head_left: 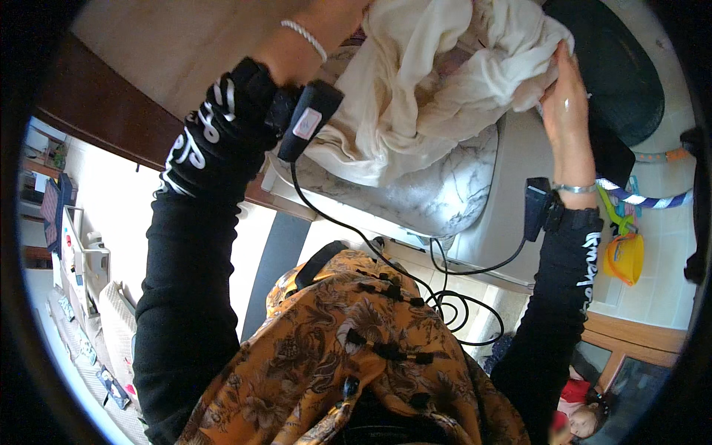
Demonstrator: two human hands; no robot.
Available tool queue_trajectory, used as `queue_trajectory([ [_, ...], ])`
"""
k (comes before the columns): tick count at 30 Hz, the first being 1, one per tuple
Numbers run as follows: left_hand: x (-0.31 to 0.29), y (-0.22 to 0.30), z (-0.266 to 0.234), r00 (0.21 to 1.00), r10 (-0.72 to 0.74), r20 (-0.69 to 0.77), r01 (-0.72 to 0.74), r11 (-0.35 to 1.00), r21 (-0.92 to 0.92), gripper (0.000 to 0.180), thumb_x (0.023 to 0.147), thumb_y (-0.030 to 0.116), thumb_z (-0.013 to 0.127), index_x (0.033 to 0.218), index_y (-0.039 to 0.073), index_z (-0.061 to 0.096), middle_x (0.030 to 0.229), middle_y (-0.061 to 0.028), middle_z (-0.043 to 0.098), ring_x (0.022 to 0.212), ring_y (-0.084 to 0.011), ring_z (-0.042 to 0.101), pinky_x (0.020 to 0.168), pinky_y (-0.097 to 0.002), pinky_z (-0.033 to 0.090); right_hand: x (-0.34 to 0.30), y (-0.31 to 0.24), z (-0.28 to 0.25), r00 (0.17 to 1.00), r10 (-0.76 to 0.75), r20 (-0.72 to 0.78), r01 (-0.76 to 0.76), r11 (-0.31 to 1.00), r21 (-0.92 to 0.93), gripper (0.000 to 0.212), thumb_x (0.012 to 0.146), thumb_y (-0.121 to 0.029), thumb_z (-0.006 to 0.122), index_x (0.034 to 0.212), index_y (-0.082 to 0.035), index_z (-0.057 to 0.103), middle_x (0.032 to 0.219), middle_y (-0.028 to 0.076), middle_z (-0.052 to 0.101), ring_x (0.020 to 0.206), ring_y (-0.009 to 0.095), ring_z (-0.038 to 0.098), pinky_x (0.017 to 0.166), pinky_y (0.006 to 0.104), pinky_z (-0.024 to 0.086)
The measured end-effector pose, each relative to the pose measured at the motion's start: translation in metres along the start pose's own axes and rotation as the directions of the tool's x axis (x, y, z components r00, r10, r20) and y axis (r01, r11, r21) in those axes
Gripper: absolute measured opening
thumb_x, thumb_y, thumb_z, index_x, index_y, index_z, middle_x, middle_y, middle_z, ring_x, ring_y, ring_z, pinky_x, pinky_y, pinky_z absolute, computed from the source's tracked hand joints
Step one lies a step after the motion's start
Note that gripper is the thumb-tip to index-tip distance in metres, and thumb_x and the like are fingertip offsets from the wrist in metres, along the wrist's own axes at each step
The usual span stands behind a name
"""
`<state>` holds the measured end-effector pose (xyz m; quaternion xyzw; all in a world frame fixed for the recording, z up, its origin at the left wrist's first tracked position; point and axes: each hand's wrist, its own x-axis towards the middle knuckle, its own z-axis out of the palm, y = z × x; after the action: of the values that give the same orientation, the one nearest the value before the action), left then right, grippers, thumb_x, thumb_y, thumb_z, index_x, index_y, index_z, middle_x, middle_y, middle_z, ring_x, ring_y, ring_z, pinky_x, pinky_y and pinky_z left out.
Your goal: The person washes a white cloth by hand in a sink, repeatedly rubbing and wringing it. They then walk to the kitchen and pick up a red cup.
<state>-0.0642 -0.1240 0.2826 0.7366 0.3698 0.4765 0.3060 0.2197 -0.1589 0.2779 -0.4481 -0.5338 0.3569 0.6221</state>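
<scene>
A large bunched cream cloth [415,96] is gathered over a grey-and-white marble-patterned surface [452,200] with rounded corners. My right hand [565,104] grips the cloth at its right edge, thumb and fingers closed against the folds. On the far left side, my left hand [334,26] reaches up to the cloth, but its fingers are hidden behind the folds and the top edge of the picture. Small black devices are strapped at both wrists, and a black cable [348,237] hangs from them in loops before my orange patterned garment [297,334].
A dark green rounded object [615,67] stands close beyond my right hand. A yellow toy bucket [624,258] and a striped hose-like tube [645,199] hang at the right. Brown wood edging [104,104] runs along the left. A person [578,411] is at lower right.
</scene>
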Motion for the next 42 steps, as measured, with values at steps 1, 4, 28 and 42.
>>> queue_trajectory([
  [1,-0.001,0.013,-0.005,0.999,-0.034,0.006,0.035,0.998,-0.057,0.047,0.094,0.042,0.048,0.118,0.003,0.054,0.112,-0.0179,0.059,0.103,-0.031,0.055,0.088,-0.0397,0.043,0.002,-0.01,0.002,0.999,-0.005,-0.032,0.005,1.0,-0.003,0.059,0.097,-0.041,0.043,0.143,-0.006,0.028,0.146,0.014,0.031,0.136,0.027,0.029,0.111,0.0405,0.022],
  [4,-0.002,0.045,-0.016,0.992,-0.123,0.04,0.129,0.969,-0.21,0.047,0.094,0.043,0.048,0.12,0.004,0.053,0.114,-0.0166,0.059,0.105,-0.03,0.053,0.09,-0.0403,0.041,0.011,-0.029,0.005,0.994,-0.09,0.056,0.087,0.995,0.056,0.06,0.097,-0.043,0.045,0.142,-0.007,0.03,0.144,0.011,0.034,0.133,0.025,0.033,0.109,0.0406,0.026],
  [28,-0.133,-0.161,0.092,0.776,-0.315,0.546,0.1,0.917,0.386,0.07,0.081,0.034,0.068,0.138,0.009,0.037,0.135,-0.019,0.038,0.124,-0.0363,0.041,0.102,-0.0405,0.038,-0.134,0.205,0.016,0.819,0.383,0.428,0.317,0.32,-0.893,0.062,0.082,-0.04,0.059,0.137,-0.019,0.039,0.148,0.013,0.025,0.138,0.036,0.018,0.106,0.0594,0.021],
  [42,-0.101,-0.236,0.122,0.858,-0.224,0.461,0.1,0.955,0.278,0.061,0.08,0.038,0.065,0.131,0.012,0.045,0.126,-0.0209,0.044,0.116,-0.0404,0.046,0.101,-0.0431,0.038,-0.074,0.243,0.027,0.704,0.312,0.637,0.425,0.534,-0.731,0.049,0.076,-0.029,0.061,0.118,-0.004,0.056,0.127,0.017,0.052,0.121,0.035,0.044,0.099,0.0465,0.037],
])
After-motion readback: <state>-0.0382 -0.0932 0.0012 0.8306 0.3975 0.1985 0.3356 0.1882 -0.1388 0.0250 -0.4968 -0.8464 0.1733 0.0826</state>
